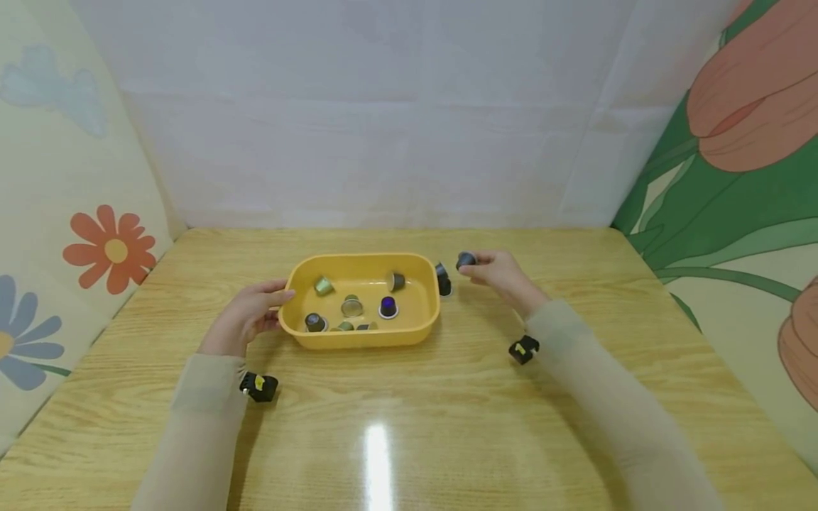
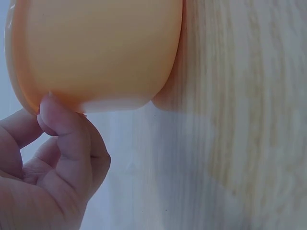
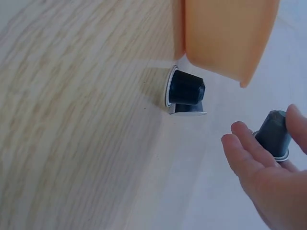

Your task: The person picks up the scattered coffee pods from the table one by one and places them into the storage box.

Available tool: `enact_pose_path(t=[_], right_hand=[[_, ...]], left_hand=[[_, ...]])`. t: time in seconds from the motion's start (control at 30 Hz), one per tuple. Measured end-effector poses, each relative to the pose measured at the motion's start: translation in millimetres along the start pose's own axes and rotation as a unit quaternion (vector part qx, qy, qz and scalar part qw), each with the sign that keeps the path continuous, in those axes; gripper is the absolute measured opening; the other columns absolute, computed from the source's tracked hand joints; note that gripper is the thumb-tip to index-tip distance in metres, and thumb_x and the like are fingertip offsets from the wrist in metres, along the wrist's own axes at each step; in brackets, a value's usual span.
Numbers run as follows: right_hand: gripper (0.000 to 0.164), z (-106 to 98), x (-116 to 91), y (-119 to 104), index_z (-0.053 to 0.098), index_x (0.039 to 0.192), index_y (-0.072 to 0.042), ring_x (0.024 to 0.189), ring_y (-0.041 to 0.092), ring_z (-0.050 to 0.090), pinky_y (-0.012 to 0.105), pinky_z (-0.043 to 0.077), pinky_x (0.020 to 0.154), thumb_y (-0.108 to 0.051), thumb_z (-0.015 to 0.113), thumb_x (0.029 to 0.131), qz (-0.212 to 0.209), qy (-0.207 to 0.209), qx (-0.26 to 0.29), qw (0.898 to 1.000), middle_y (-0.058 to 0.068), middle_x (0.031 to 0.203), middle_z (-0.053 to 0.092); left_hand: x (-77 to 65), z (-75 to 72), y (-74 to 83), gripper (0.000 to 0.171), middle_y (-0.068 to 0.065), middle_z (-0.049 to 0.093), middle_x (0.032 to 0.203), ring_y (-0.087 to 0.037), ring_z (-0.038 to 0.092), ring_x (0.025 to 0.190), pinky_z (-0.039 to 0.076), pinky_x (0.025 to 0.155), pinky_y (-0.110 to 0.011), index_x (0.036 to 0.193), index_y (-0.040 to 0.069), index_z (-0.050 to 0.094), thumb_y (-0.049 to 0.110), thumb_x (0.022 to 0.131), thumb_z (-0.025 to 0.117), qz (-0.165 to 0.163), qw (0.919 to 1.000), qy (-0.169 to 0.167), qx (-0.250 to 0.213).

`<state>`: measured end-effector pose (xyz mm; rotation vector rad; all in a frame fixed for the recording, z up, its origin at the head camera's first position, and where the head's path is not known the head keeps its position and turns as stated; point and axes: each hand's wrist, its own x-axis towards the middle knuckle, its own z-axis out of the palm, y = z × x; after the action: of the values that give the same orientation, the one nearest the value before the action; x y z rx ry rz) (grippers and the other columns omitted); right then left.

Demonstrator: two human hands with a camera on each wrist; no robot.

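A yellow plastic tub [image 1: 364, 341] stands on the table with several coffee capsules lying in it. At its left end my left hand [image 1: 246, 316] pinches the rim between thumb and fingers. Off to the right of the tub, my right hand [image 1: 505, 277] holds a dark coffee capsule [image 1: 466, 260] above the table. In the right wrist view, that same capsule [image 3: 275, 134] sits between the thumb and fingers. Beside the tub's right end are two more dark capsules; the nearer black capsule [image 3: 187, 88] stands on its rim, partly covering the other capsule [image 3: 189, 109].
Inside the tub are a green capsule [image 1: 324, 286], a purple-topped capsule [image 1: 388, 306], a pale gold capsule [image 1: 351, 306] and others, some partly hidden by the front wall. A white cloth [image 1: 396, 142] hangs behind the wooden table [image 1: 447, 419]. Flowered panels flank both sides.
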<state>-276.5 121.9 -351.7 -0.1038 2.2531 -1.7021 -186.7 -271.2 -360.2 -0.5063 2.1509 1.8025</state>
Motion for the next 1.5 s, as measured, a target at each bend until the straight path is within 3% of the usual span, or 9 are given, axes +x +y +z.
enact_pose_path(t=[0.43,0.87,1.5], right_hand=[[0.038,10,-7,-8,0.053,0.128,0.013,0.123,0.036,0.050,0.039,0.043,0.102,0.000,0.062,0.094,-0.008,-0.010,0.060,0.998,0.025,0.132,0.051],[0.038,23,-16,-24,0.051,0.131,0.012,0.126,0.037,0.047,0.044,0.038,0.106,0.001,0.059,0.095,-0.013,-0.047,0.125,0.991,0.025,0.132,0.050],[0.041,44,-14,-33,0.048,0.133,0.014,0.126,0.035,0.049,0.039,0.044,0.101,0.003,0.057,0.095,-0.010,-0.067,0.169,0.983,0.027,0.135,0.050]], left_hand=[[0.6,-1.5,-1.4,0.061,-0.002,0.053,0.100,-0.008,0.053,0.069,0.051,0.061,-0.020,0.153,0.006,0.025,0.018,0.101,0.054,0.004,1.0000,-0.002,-0.001],[0.2,-2.9,-2.6,0.061,-0.004,0.052,0.106,-0.010,0.053,0.071,0.051,0.062,-0.021,0.154,0.007,0.025,0.019,0.101,0.053,-0.001,1.0000,0.002,0.004],[-1.5,-1.1,-1.6,0.061,-0.005,0.050,0.109,-0.009,0.053,0.071,0.051,0.063,-0.021,0.154,0.006,0.025,0.019,0.101,0.053,0.003,1.0000,0.002,-0.001]])
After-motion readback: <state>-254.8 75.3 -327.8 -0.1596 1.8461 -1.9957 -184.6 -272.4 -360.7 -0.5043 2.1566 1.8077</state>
